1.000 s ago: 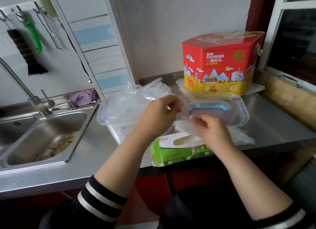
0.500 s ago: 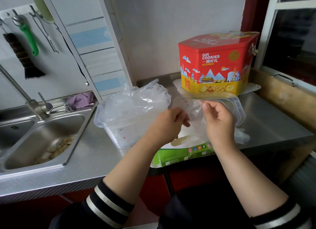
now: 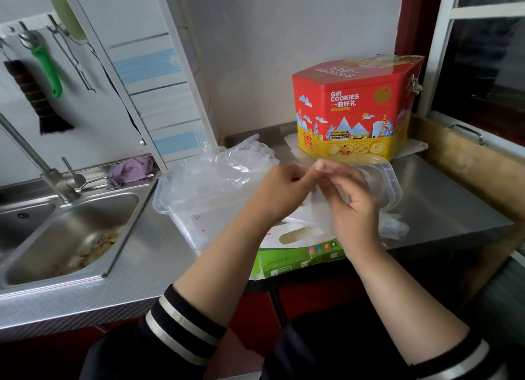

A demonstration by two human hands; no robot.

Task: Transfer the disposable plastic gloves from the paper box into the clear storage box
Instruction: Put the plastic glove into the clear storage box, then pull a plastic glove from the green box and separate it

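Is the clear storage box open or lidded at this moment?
Open. The clear storage box has no lid on; plastic gloves heap above its rim, and its lid lies apart on the counter, right of both hands.

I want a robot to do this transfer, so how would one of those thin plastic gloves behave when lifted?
Likely floppy: the glove sags between the left hand and right hand. Probably very light, since the heap billows above the clear storage box. Possibly clingy.

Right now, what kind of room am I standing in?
Most likely a home kitchen. There is a stainless steel sink with a faucet set in a metal counter, and a brush hanging on the tiled wall.
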